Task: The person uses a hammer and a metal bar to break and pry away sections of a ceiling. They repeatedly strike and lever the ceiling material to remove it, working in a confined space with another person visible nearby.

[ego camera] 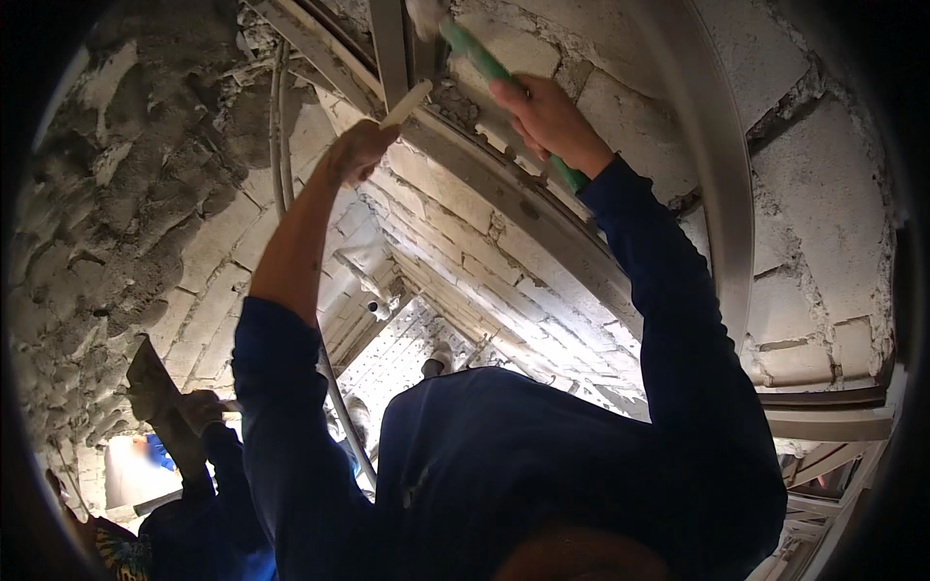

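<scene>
My left hand (363, 152) is raised and closed around a short pale rod (407, 103), whose free end points up to the right at a corner of metal frame bars (501, 185). The rod's material cannot be told. My right hand (556, 120) grips the green handle of a hammer (476, 49), just right of the left hand. The hammer's head is blurred at the top edge of the view and apart from the rod. Behind both hands runs a wall of pale blocks (610, 109) with rough joints.
At left a co-worker's hand (202, 410) holds a flat plastering trowel (163, 392) near a wall of rough grey mortar (131, 240). Cables or conduits (280, 131) hang left of my forearm. A curved-looking metal bar (716, 145) stands at right. Splattered flooring (396, 348) lies below.
</scene>
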{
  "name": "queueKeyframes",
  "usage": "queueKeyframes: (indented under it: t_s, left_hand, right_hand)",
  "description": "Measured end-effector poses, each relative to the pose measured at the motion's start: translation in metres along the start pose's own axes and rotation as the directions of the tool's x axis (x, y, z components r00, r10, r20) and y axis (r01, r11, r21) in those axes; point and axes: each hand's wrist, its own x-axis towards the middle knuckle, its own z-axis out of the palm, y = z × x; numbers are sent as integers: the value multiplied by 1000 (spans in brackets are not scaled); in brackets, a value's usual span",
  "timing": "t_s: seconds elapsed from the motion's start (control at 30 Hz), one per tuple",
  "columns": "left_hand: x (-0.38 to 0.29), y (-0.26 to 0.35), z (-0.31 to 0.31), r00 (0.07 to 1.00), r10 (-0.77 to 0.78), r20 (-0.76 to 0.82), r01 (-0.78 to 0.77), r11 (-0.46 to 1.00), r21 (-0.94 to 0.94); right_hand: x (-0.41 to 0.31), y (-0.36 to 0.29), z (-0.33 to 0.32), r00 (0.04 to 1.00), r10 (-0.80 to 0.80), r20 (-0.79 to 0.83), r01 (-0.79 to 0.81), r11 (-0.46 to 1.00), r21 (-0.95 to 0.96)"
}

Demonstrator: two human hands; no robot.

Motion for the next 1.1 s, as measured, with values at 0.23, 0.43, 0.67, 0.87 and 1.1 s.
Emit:
queueKeyframes:
  t_s: [0.23,0.43,0.67,0.87,1.1]
  left_hand:
    - [17,26,-23,999,14,28,-18,987,157]
    - [34,28,-21,997,-39,63,30,990,141]
    - [52,24,-33,988,19,151,-67,945,321]
    - [36,-11,13,997,5,82,-1,999,-44]
    - [-17,-17,113,990,-42,-137,-43,824,-565]
  right_hand:
    - [33,-8,20,830,-431,-354,411,902,-133]
    - [21,13,2,974,183,134,-203,967,153]
    - [37,-9,2,750,-576,-325,547,817,-183]
    - [41,58,7,938,270,217,-288,956,53]
    - [-23,49,1,955,281,96,-297,905,305]
